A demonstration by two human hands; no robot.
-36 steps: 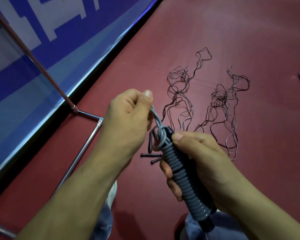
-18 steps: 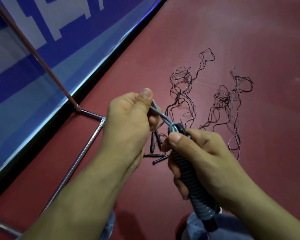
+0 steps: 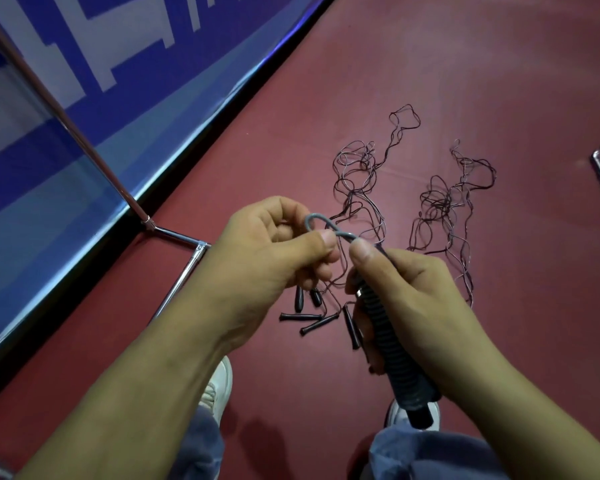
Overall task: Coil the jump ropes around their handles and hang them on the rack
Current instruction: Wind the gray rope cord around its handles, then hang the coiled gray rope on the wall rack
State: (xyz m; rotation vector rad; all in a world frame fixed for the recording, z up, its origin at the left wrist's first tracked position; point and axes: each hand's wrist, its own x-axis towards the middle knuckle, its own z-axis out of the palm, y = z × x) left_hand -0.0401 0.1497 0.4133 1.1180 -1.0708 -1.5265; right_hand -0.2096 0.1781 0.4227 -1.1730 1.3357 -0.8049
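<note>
The right hand (image 3: 420, 306) grips a handle (image 3: 419, 416), fingers curled round it. Only the handle's black butt shows below the little finger. The rest is covered by a tight coil (image 3: 388, 337) of grey rope, turn upon turn. The right thumb lies along the top of the coil, its tip pressing down where the rope leaves the last turn.

The left hand (image 3: 274, 258) sits just beside that thumb, almost touching it. Its thumb and forefinger pinch the free end of the rope, which arches in a small loop (image 3: 314, 219) above the left fingertips and runs across to the right thumb tip. The other left fingers are curled loosely underneath and hold nothing that I can make out. The whole bundle is up in the air between the two hands, tilted, with its top toward the left fingers.

On the red floor (image 3: 465, 64) past the fingertips lie two tangles of thin dark cord (image 3: 357, 174), well apart from both hands. Directly beneath the left fingers a scatter of small black handles (image 3: 300, 317) lies flat.

Out beyond the left wrist a chrome tube (image 3: 179, 285) of the rack runs along the floor and meets a slanted pole by a blue banner (image 3: 118, 81). Below the forearms show white shoes (image 3: 219, 386) and blue trouser legs (image 3: 430, 455).
</note>
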